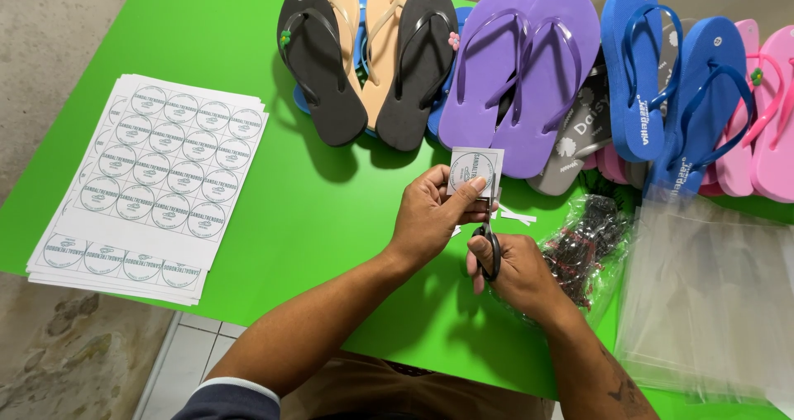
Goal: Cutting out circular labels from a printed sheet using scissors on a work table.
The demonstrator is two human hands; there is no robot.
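My left hand (pixel 430 213) pinches a small square of white paper with a round printed label (pixel 475 169), held upright above the green table (pixel 331 213). My right hand (pixel 513 271) grips black-handled scissors (pixel 490 242), whose blades reach up to the paper's lower right edge. Thin white paper trimmings (pixel 517 215) lie on the table just right of the scissors.
A stack of white sheets printed with round labels (pixel 153 180) lies at the left. Flip-flops in black (pixel 318 64), tan, purple (pixel 521 73), blue (pixel 662 81) and pink line the far edge. A clear bag of dark items (pixel 587 242) and clear plastic bags (pixel 711 296) lie at the right.
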